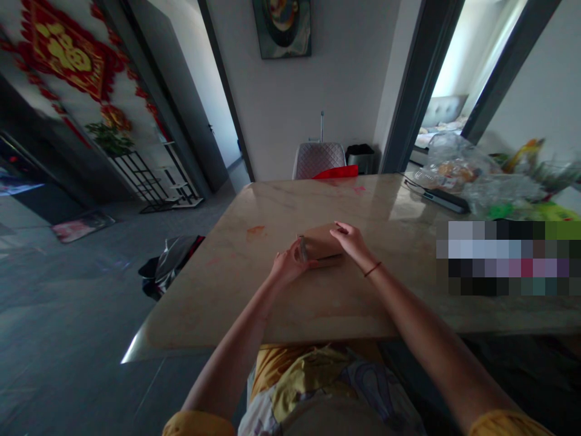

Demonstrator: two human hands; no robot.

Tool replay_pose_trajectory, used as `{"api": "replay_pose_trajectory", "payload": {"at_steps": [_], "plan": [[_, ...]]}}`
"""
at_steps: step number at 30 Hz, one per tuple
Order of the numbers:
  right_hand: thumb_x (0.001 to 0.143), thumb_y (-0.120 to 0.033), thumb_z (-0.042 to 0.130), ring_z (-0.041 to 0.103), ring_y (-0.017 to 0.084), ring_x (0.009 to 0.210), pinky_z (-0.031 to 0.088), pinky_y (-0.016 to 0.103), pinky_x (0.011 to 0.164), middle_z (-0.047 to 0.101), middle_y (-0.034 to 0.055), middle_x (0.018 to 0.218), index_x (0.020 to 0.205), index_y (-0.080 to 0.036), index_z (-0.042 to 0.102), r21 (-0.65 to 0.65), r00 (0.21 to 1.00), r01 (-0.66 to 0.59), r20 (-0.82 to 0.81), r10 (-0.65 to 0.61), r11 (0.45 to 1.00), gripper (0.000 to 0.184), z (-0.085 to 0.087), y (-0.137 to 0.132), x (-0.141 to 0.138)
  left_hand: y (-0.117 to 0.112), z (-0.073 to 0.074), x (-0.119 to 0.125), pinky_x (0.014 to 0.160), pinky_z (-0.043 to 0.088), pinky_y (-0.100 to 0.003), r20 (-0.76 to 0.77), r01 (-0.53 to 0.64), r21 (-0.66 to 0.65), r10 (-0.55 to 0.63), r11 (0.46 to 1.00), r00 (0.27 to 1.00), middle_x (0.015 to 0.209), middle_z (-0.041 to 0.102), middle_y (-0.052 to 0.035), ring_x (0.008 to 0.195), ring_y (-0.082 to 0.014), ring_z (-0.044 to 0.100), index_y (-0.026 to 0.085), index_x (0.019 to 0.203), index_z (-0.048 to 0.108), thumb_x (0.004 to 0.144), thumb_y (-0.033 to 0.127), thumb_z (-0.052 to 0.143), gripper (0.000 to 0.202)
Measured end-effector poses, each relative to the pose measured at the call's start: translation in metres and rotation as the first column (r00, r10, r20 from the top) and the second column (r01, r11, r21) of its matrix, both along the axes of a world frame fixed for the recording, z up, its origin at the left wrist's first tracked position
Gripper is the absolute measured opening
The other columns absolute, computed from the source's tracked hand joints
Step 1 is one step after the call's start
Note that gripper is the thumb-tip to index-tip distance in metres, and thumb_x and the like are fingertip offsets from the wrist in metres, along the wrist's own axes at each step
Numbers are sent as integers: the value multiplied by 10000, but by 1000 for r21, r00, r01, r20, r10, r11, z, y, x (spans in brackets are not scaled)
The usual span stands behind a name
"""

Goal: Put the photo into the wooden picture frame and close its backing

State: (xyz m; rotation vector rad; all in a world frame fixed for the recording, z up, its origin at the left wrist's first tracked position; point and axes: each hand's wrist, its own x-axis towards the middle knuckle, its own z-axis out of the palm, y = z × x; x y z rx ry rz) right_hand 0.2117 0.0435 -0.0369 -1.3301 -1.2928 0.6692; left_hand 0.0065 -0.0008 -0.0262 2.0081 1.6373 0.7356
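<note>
Bracing my left hand against the cardboard box, fingers curled on its end, I lay my open right hand on top to steady it on the marble table; plastic bags lie farther off.

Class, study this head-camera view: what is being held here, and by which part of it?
A flat brown cardboard box: the left hand holds its left end in the fingers, while the right hand rests its fingers on the top.

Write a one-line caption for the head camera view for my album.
Head camera view: the left hand and right hand at either end of a flat brown package on a beige marble table.
</note>
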Motion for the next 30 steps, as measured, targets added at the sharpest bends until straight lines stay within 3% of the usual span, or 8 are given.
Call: {"api": "replay_pose_trajectory", "payload": {"at_steps": [5,8,11,15,18,20,25,30], "plan": [[702,-412,603,625,188,798,490,297,683,684,115,920,1073,-123,624,191,977,140,-184,-105,971,471,15,-7,-1,1,1,6,1062,319,-446,7,27,120,-29,992,1000,1360,521,-92,1303,-290,416,269,1332,457,686,514,689,729],[692,-386,613,625,204,895,496,311,751,671,115,980,1093,-138,598,182,982,5,-185,29,983,472,15,-11,-13,0,4,11,1104,260,-452,-8,169,172,-170,970,985,1428,440,-113,1358,-283,331,226,1361,430,679,476,710,779],[753,-384,564,635,187,873,500,299,761,675,82,960,1160,-162,553,78,970,-146,-182,158,986,463,13,-14,-23,-1,6,13,1091,296,-416,-14,231,212,-233,950,972,1377,503,-101,1305,-257,415,225,1346,459,711,379,701,697],[849,-498,424,643,185,918,513,285,738,671,76,1011,1128,-191,568,55,925,-273,-261,277,961,439,13,-15,-22,-2,10,9,948,430,-330,32,94,207,-103,974,994,1181,658,-51,1089,-213,600,254,1193,611,850,318,519,361],[834,-552,425,645,184,944,514,292,758,663,90,1057,1073,-194,594,49,890,-324,-324,322,945,463,12,-13,-18,-1,12,5,779,492,-302,123,-94,116,80,989,989,909,728,-50,883,-213,667,206,1035,678,879,406,453,339],[784,-500,539,643,179,953,504,291,789,665,93,1058,1050,-194,602,35,883,-344,-329,336,938,410,10,-12,-18,1,11,3,731,505,-289,238,-140,93,115,986,965,853,727,-53,845,-211,672,174,1020,666,862,431,478,356],[728,-324,635,643,170,889,507,291,753,667,87,1013,1100,-192,561,-6,915,-319,-262,306,948,402,3,-11,-20,8,5,6,712,535,-310,475,-49,25,31,998,879,890,727,-78,825,-211,684,152,1170,564,829,384,550,413],[763,-295,573,639,172,799,509,303,728,669,59,888,1211,-177,530,-7,972,-198,-131,195,980,465,3,-7,-10,8,2,6,931,467,-352,434,-82,142,13,986,901,1196,638,-107,1095,-207,601,196,1331,409,761,364,655,643]]}}
